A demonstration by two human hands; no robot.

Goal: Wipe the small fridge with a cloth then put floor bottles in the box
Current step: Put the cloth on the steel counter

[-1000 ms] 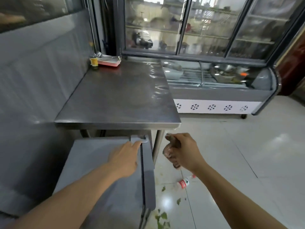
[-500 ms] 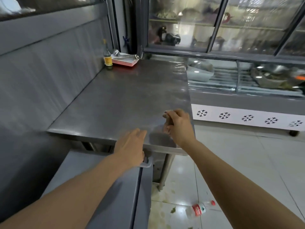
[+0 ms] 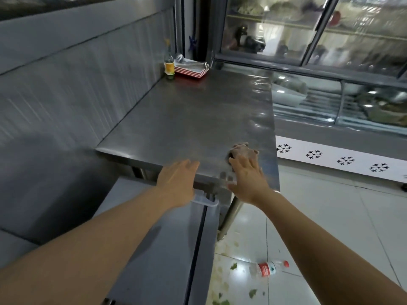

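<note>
Now the right hand point(image 3: 247, 179) lies flat and spread at the near right corner of the worktop point(image 3: 187, 119), fingers over the edge of the crumpled cloth point(image 3: 242, 150); half a second ago it was bunched around that cloth, so the cloth looks just set down or released. The left hand point(image 3: 176, 183) is open, fingers loosely together, palm down over the worktop's front lip and above the white handle point(image 3: 206, 201) it was touching a second ago; it grips nothing. Likely the fridge wiping is over or paused and the bottles come next. The small fridge point(image 3: 154, 249) sits low under the worktop. One plastic bottle point(image 3: 267, 268) with a red label lies on its side on the floor point(image 3: 330, 227), near green leaf scraps point(image 3: 233, 266); no box in view. At the worktop's far end, a glass bottle point(image 3: 169, 67) stands just beside stacked red trays point(image 3: 191, 70). Metal wall point(image 3: 66, 84) on the left, a glass display chiller point(image 3: 330, 111) with snowflake marks on the right. Frame is motion-blurred.
</note>
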